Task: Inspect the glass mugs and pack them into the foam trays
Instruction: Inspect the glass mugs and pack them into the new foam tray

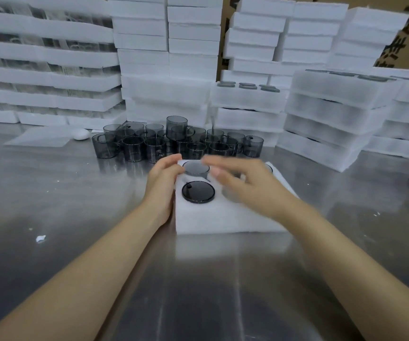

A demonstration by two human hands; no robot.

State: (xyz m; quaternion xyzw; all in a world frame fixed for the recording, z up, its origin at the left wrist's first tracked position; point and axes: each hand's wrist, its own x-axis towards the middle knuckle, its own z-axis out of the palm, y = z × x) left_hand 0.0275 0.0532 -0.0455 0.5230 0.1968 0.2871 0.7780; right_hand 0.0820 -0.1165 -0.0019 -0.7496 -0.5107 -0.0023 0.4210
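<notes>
A white foam tray lies on the steel table in front of me. One smoky grey glass mug sits sunk in its near-left hole. A second grey mug stands partly out of the far-left hole. My left hand rests against the tray's left side, with its thumb and fingers touching that second mug. My right hand hovers blurred over the middle of the tray, fingers spread and holding nothing. Behind the tray stands a cluster of several loose grey mugs, one stacked on top.
Tall stacks of white foam trays fill the back and right, some showing mugs in their top holes. More stacks line the left. A loose foam sheet and a white rounded object lie at back left. Foam crumbs dot the steel table.
</notes>
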